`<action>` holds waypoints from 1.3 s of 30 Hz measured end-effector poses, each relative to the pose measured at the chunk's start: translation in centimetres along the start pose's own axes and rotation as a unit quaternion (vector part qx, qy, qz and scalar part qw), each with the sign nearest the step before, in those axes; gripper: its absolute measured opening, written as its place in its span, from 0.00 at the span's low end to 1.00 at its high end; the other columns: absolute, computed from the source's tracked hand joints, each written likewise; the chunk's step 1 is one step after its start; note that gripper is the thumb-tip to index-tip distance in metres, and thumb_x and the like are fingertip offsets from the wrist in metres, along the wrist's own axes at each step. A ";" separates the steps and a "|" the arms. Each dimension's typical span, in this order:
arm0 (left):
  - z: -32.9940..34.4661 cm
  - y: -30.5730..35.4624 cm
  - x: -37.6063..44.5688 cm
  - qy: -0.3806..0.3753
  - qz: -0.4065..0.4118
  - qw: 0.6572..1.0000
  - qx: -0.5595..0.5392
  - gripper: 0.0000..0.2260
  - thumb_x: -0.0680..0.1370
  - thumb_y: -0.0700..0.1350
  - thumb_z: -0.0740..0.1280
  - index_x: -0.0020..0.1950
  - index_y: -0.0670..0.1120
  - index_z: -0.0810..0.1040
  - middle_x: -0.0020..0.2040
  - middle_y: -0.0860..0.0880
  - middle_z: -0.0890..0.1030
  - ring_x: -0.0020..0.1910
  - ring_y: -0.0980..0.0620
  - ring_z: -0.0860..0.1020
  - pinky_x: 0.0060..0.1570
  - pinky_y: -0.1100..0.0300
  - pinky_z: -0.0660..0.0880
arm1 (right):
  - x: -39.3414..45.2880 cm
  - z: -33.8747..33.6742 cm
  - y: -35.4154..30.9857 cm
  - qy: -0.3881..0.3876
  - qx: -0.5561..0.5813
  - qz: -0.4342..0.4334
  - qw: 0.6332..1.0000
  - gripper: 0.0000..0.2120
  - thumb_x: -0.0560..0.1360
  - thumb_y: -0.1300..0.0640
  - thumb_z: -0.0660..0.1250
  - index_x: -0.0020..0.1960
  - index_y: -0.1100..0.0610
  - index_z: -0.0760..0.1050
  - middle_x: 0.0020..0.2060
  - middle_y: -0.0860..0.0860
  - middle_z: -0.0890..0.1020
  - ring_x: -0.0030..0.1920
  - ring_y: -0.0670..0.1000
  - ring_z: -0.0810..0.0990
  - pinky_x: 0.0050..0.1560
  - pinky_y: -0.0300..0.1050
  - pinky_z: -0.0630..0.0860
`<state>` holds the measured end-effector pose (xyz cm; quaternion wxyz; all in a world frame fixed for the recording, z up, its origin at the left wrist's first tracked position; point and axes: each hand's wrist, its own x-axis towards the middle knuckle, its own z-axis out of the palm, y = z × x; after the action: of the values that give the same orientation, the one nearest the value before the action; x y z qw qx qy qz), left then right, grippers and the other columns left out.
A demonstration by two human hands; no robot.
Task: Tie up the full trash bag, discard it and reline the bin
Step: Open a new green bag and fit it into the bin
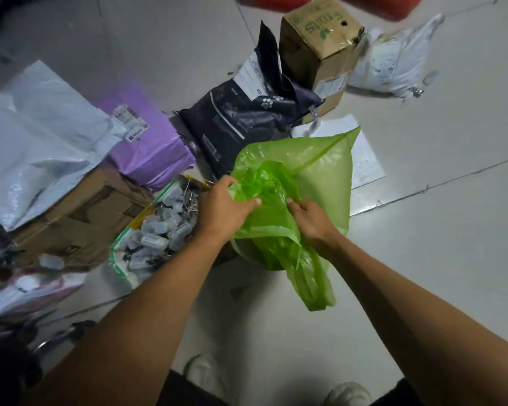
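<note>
Where fingers (pixel 248 203) pinch: green bag (pixel 320 177).

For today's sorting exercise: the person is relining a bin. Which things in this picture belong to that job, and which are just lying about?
Part of the job:
- green bag
- left hand, gripping the bag
- right hand, gripping the bag

Lying about:
- purple parcel
- dark paw-print bag
- upright cardboard box
- sack of small plastic cases
- white mailers
</note>
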<state>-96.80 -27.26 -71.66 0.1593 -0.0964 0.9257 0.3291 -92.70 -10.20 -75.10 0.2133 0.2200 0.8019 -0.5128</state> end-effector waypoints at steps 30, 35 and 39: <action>-1.1 -6.9 4.9 -0.005 0.204 0.971 0.128 0.22 0.70 0.45 0.76 0.54 0.54 0.67 0.53 0.51 0.78 0.48 0.48 0.77 0.45 0.51 0.75 | 4.1 -2.0 0.9 0.202 -0.233 -0.267 0.913 0.13 0.78 0.55 0.65 0.60 0.56 0.70 0.46 0.60 0.82 0.41 0.61 0.78 0.39 0.52 0.76; -2.4 -7.9 6.1 0.000 0.194 0.968 0.159 0.15 0.67 0.47 0.78 0.49 0.52 0.76 0.50 0.48 0.79 0.51 0.44 0.79 0.49 0.50 0.76 | 4.1 -3.6 1.1 0.214 -0.232 -0.211 0.925 0.11 0.77 0.55 0.66 0.58 0.54 0.74 0.45 0.57 0.83 0.44 0.61 0.80 0.43 0.52 0.77; -1.8 -5.6 5.8 0.007 0.223 0.969 0.109 0.18 0.67 0.46 0.78 0.54 0.50 0.77 0.58 0.47 0.74 0.57 0.46 0.74 0.56 0.53 0.73 | 3.8 -2.5 0.4 0.155 -0.186 -0.219 0.945 0.05 0.78 0.55 0.65 0.44 0.54 0.75 0.36 0.51 0.80 0.36 0.53 0.75 0.38 0.44 0.67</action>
<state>-101.04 -33.13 -75.66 0.0853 0.1280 0.9552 0.2530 -95.90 -7.30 -76.60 0.0057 0.0719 0.9346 -0.3483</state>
